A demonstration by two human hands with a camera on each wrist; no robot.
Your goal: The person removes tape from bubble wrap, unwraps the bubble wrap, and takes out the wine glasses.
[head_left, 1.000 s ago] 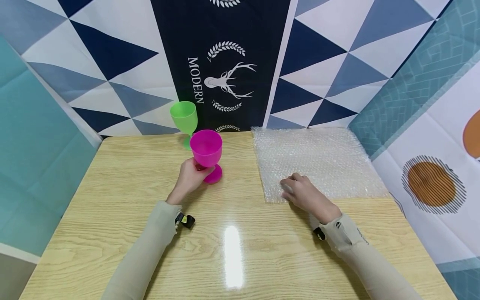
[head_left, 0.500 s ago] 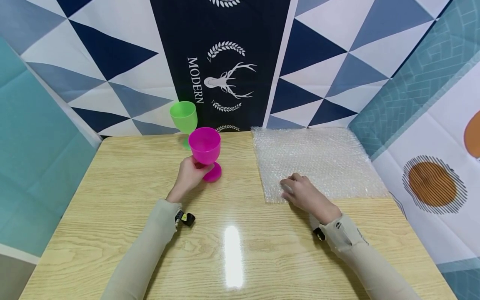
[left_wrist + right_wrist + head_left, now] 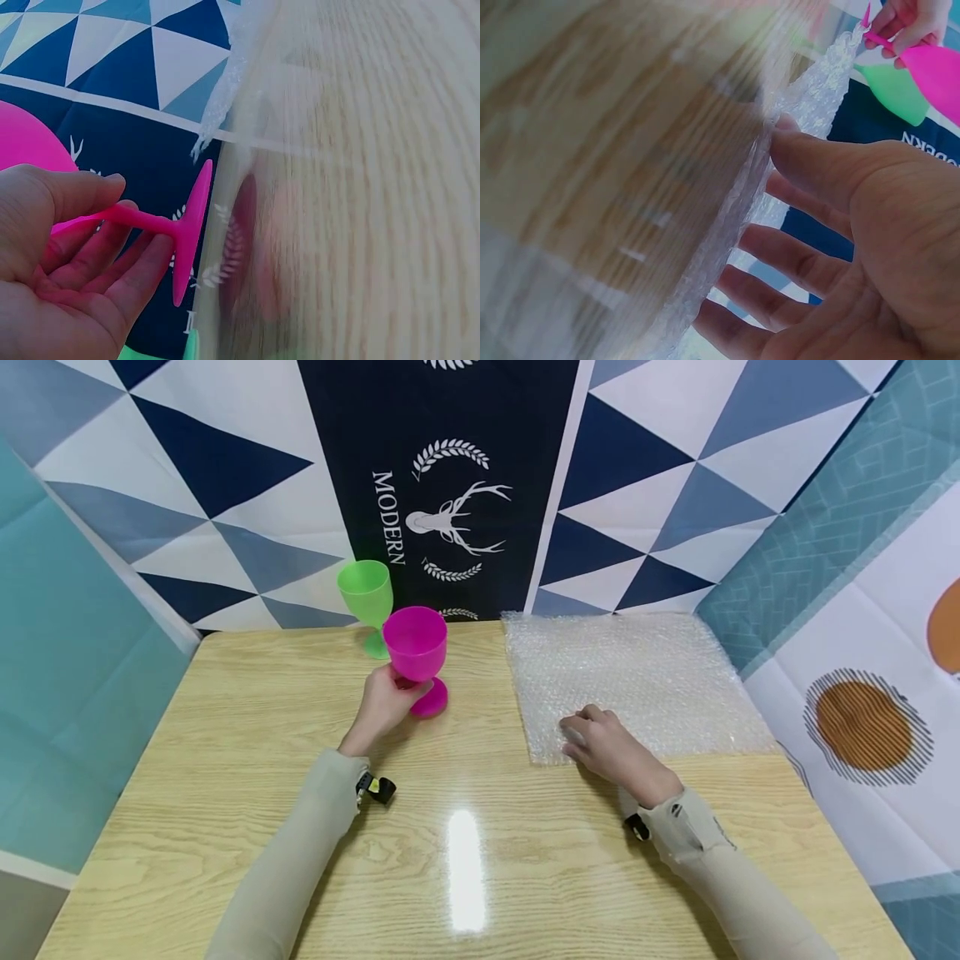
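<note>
A pink plastic goblet (image 3: 416, 647) is held upright in my left hand (image 3: 382, 697), which grips its stem. In the left wrist view the goblet's flat foot (image 3: 193, 232) hangs slightly above the tabletop, and the thumb and fingers close round the stem. Behind and to the left stands a green goblet (image 3: 367, 595), its stem partly hidden by the pink one. My right hand (image 3: 611, 747) rests on the near left part of a bubble wrap sheet (image 3: 637, 668). Seen from the right wrist, its fingertips and thumb touch the bubble wrap (image 3: 739, 187), fingers loosely bent and spread.
The wooden table (image 3: 420, 877) bears a bright light reflection near its front. A patterned cloth backdrop (image 3: 457, 468) rises at the table's back edge, close behind the green goblet and the bubble wrap. More hanging cloth (image 3: 862, 635) borders the right side.
My left hand has carried the pink goblet a little toward the back of the table, and slightly right in the last half second. The right hand has stayed on the bubble wrap.
</note>
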